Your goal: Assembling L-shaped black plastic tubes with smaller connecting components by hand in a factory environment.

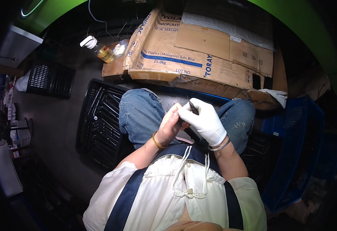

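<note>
Above my lap my two hands meet. My left hand is bare, with a yellow bangle at the wrist, and its fingers are pinched together. My right hand wears a white knitted glove and closes around a slim dark tool with a thin tip pointing away from me. Between the hands a long black piece shows in part below the fingers, its upper end hidden by them. The left fingers appear to grip this piece. The tool's exact kind is too small to make out.
Left of my knees stands a black crate of long black pieces; similar pieces lie at my right. Ahead is a surface covered by a brown sack, with a white glove and pump bottle. A blue crate stands right.
</note>
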A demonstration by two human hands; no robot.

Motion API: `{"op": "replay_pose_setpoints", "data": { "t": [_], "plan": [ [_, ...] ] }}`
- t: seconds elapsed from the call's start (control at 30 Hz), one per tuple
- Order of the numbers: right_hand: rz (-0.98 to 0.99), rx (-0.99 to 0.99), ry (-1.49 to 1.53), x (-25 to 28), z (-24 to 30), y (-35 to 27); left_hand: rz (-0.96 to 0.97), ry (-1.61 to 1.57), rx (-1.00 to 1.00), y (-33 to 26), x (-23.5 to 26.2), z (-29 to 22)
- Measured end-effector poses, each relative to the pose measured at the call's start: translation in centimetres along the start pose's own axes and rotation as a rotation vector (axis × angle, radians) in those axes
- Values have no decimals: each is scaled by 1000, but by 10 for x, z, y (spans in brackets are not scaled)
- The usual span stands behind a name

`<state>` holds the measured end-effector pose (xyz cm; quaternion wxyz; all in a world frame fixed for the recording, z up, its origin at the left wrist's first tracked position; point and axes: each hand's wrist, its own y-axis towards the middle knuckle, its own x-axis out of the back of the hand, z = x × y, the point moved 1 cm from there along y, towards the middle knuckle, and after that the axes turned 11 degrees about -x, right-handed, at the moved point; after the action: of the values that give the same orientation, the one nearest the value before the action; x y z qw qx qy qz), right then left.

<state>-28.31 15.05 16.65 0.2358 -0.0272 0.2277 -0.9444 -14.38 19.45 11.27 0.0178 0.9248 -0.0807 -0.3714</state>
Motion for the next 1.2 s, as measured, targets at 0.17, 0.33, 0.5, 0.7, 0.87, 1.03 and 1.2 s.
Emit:
{"op": "replay_pose_setpoints", "data": {
  "t": [0.17, 0.33, 0.5, 0.7, 0.87, 1.03, 1.2],
  "plan": [
    [28, -17, 0, 5, 10, -13, 34, -10, -59, 0, 9, 5],
    [-87, 33, -26, 8, -9, -15, 82, -47, -122, 9, 11, 3],
    [-243, 94, -235, 11, -30, -12, -18, -192, -124, 17, 15, -5],
    [-23, -71, -386, -5, -49, -36, -176, -869, -56, 43, 50, -24],
    [35, -133, -266, -14, -64, -42, -39, -1021, -96, 50, 71, -29],
    [183, -215, -79, -15, -53, -40, -1, -1059, -97, 57, 73, -40],
    [237, -227, -12, -14, -43, -39, -91, -1055, -101, 57, 72, -38]
  ]
}}
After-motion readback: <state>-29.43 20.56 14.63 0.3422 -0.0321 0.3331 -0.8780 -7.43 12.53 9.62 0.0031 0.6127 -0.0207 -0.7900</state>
